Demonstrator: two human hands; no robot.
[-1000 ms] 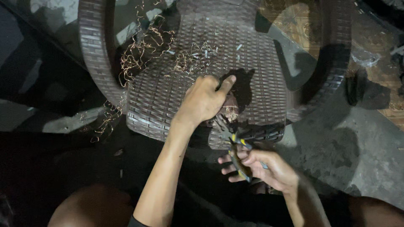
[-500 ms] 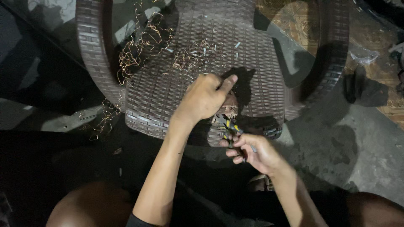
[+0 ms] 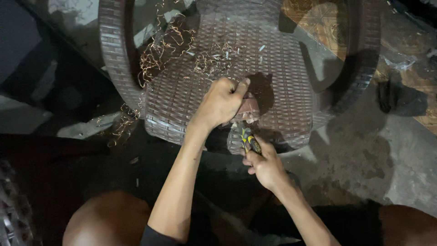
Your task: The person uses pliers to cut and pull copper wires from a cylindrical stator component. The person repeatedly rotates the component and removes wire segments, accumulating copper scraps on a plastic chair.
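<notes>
Left hand [image 3: 221, 101] grips bundle, right hand [image 3: 265, 165] pliers [image 3: 248, 140]

Brown woven plastic chair [image 3: 282, 86]; rough concrete floor [image 3: 364, 159]; thin coppery wire tangle [image 3: 159, 45]

A rough workshop: bare concrete floor [image 3: 364, 159], copper wire scraps [image 3: 159, 45].

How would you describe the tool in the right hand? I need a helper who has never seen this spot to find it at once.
Start at the brown woven chair seen from above, and go to the front edge of its seat. There the right hand holds a small hand tool, pointed up under the left hand. Its yellow-and-black handle sets it apart from the brown weave and the coppery wire curls.
</notes>
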